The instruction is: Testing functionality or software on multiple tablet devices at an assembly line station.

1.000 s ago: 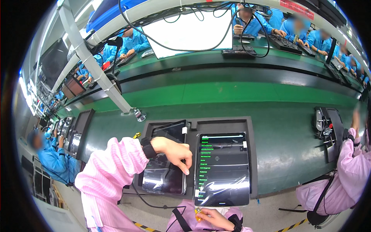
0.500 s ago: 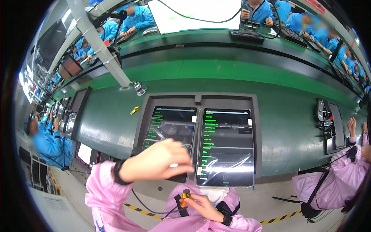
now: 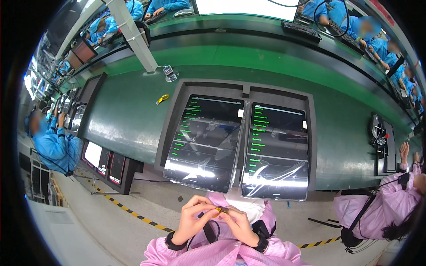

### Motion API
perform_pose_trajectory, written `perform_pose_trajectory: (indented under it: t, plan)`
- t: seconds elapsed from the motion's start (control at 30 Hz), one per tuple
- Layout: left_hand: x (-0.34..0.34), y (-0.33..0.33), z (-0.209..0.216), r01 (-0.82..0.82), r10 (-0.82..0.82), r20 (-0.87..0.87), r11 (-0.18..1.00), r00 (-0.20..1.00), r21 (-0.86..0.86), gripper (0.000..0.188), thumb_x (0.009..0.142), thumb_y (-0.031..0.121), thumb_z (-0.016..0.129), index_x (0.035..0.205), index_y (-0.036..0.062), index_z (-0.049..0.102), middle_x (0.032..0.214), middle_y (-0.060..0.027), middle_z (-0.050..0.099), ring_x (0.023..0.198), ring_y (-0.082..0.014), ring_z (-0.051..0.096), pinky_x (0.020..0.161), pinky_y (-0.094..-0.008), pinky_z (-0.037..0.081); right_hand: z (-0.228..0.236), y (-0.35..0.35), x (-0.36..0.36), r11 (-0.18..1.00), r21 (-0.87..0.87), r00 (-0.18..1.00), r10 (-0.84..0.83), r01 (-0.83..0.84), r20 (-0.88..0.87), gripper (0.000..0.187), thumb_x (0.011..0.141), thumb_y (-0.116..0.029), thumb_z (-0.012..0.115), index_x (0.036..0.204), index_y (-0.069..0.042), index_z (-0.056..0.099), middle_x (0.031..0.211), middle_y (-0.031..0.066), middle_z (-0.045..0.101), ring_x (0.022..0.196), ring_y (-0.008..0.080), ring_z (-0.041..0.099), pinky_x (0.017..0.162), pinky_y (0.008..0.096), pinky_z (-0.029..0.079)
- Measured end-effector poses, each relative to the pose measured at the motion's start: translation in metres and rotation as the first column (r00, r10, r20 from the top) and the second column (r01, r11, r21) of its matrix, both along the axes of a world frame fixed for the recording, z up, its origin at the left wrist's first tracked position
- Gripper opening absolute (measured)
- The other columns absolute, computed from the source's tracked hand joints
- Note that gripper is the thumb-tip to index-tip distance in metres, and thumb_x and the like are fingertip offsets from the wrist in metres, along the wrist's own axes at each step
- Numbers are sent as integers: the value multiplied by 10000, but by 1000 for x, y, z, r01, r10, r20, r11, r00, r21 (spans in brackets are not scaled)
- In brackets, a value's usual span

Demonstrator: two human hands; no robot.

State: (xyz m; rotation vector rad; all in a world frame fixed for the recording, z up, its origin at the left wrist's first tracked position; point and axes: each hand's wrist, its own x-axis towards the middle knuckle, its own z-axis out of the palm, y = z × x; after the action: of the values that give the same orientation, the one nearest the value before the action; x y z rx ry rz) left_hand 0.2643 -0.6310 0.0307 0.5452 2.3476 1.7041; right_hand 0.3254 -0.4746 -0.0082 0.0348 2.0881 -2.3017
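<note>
Just above my lap, in front of the bench edge, both hands meet on a small dark piece with yellow tape [image 3: 220,210]. The fingertips of my left hand [image 3: 193,218] pinch its left side. The thumb and fingers of my right hand [image 3: 240,225] grip its right side. My fingers partly hide it, so its exact kind does not show. Beyond the hands, a left tablet [image 3: 205,137] and a right tablet [image 3: 276,148] lie side by side in a dark grey foam tray [image 3: 169,128]. Both screens are lit, with green text lists on black and glossy film over them.
Another small yellow piece [image 3: 163,99] lies on the green bench [image 3: 128,106], left of the tray. Behind it, by a grey post [image 3: 135,37], sits a small device [image 3: 169,73]. A person in pink [image 3: 370,208] sits at the right; a person in blue [image 3: 55,146] works at the left.
My left hand has come down from over the left tablet to join my right hand on the small taped piece. The view has shifted, and both screens now show unobstructed.
</note>
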Motion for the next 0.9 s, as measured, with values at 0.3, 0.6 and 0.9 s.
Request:
perform_pose_trajectory:
  t: [0.3,0.6,0.9]
  plan:
    - [3,8,-25,-186,141,275,972,951,146,107,861,90,660,818,-8,664,800,-62,672,704,-80,537,641,-228,413,-9,-1,3,968,-215,978,-90,130,190,314,1032,-244,339,1023,-9,547,862,66,614,742,107,507,683,242,397]
    - [3,16,-26,-181,123,305,969,944,169,165,925,103,597,806,-11,585,805,-79,663,745,-115,617,683,-251,475,-15,-3,-8,944,-303,975,-65,128,210,296,1038,-283,302,964,-44,460,737,49,507,686,126,491,670,263,403]
    - [11,27,-25,-336,171,425,874,889,350,172,932,123,589,798,15,580,785,-59,650,719,-94,588,692,-237,443,-12,-14,-18,930,-308,978,-169,199,123,272,1025,-283,369,990,-37,478,782,28,513,707,116,500,678,261,409]
